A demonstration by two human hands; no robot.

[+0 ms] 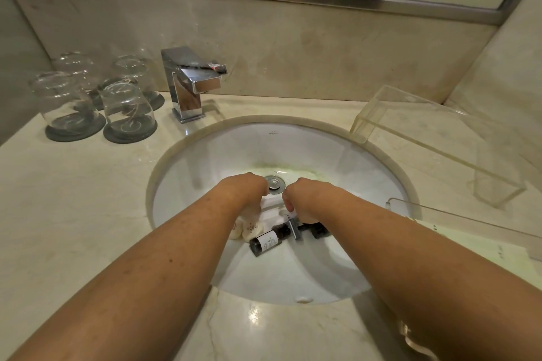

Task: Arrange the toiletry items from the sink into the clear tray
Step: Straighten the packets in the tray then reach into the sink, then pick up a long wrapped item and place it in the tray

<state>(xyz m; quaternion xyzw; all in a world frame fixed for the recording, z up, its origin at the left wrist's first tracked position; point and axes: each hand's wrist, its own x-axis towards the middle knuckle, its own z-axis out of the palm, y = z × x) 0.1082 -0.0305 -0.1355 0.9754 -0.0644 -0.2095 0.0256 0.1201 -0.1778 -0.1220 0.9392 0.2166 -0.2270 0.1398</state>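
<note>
White porcelain sink (205, 161), set in a marble counter (73, 214), is holding the toiletry items against its front wall, just below the drain (275, 183). Both hands are reaching into the basin.

- **Left hand** (252, 189) is hanging knuckles-up, fingers curled downward. The back of the hand is hiding them, so whether they are gripping anything cannot be told.
- **Right hand** (302, 199) is drawing its fingers together and pinching the handle of what looks like a grey razor (293, 230).
- **Dark bottles**, two, are lying on their sides: the labelled bottle (265, 242) and the plain bottle (318, 228), which is lying partly under the right hand.
- **Cream soaps** (247, 230), two and round, are lying just beside the labelled bottle.
- **Clear tray** (381, 123) is standing at the counter's right rear corner, well apart from the items.
- **Glasses** (126, 108), four and upturned, are each sitting on a dark coaster (73, 132) at the left rear corner.
- **Chrome faucet** (187, 88), one, is standing at the sink's rear edge.
</note>
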